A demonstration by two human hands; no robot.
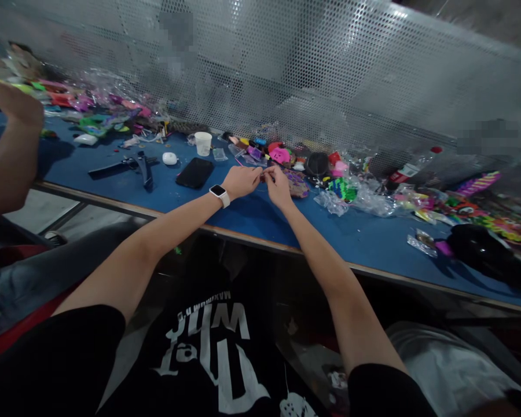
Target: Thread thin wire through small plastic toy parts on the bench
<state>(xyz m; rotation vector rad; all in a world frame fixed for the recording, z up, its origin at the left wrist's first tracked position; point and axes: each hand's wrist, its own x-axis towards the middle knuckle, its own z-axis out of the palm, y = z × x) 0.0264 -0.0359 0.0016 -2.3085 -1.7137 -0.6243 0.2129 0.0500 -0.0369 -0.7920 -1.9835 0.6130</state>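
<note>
Pinched between both hands is a tiny piece (263, 174), too small to tell what it is. It is held just above the blue table (252, 211), near the middle of the table's width. The left hand (242, 180) is closed around it, with the fingertips pressed together. A white watch (220, 194) is worn on that wrist. The right hand (278, 186) is met fingertip to fingertip with the left one, and its fingers are pressed together on the same piece.

Just beside the left hand, a black phone (195, 172) is laid flat on the table. A white cup (203, 143) is stood upright behind the phone. A small white case (169, 158) is seen near the phone, and a black tool (130, 167) is laid further left. Many bright little toys (286, 156) and clear bags (351, 197) are piled along the silver wall with holes (330, 75). A plastic bottle (410, 169) is laid on its side at the right. Another person's arm (8, 150) is raised at the far left.
</note>
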